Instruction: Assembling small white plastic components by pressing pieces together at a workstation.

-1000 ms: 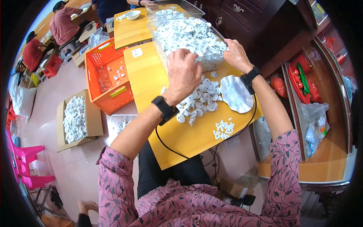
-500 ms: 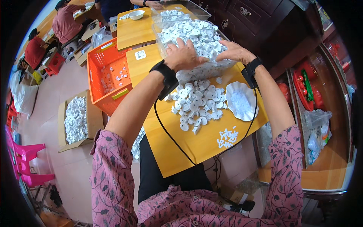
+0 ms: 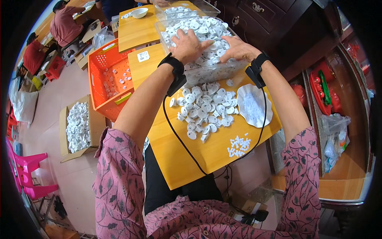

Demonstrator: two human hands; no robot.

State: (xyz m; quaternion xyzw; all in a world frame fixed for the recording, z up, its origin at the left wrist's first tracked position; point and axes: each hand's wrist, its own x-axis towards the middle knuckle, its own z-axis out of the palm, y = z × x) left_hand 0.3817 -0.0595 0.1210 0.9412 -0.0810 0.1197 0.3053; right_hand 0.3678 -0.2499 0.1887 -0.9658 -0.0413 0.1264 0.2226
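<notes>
A clear plastic bin (image 3: pixel 217 73) at the far end of my table is heaped with small round white plastic parts (image 3: pixel 209 28). Over its front side, my left hand (image 3: pixel 188 47) lies on the heap with its fingers spread. My right hand (image 3: pixel 240 49) rests at the right of the heap, fingers apart and curved inward, its thumb toward the left hand. Neither hand visibly grips a part. In front of the bin is a loose pile of the same white parts (image 3: pixel 205 105). A white scalloped dish (image 3: pixel 266 114) to its right holds tiny translucent pieces.
Small white pegs (image 3: pixel 238 146) lie near the front of the yellow table (image 3: pixel 179 169). A black cable (image 3: pixel 181 139) loops across it. To the left are an orange crate (image 3: pixel 99 85) and a cardboard box (image 3: pixel 65 131) of white parts. Dark drawers (image 3: pixel 262 24) stand at the right; other people sit far left.
Both hands have moved a little farther in over the heap, and the left hand's fingers reach deeper into the parts. The view has shifted slightly.
</notes>
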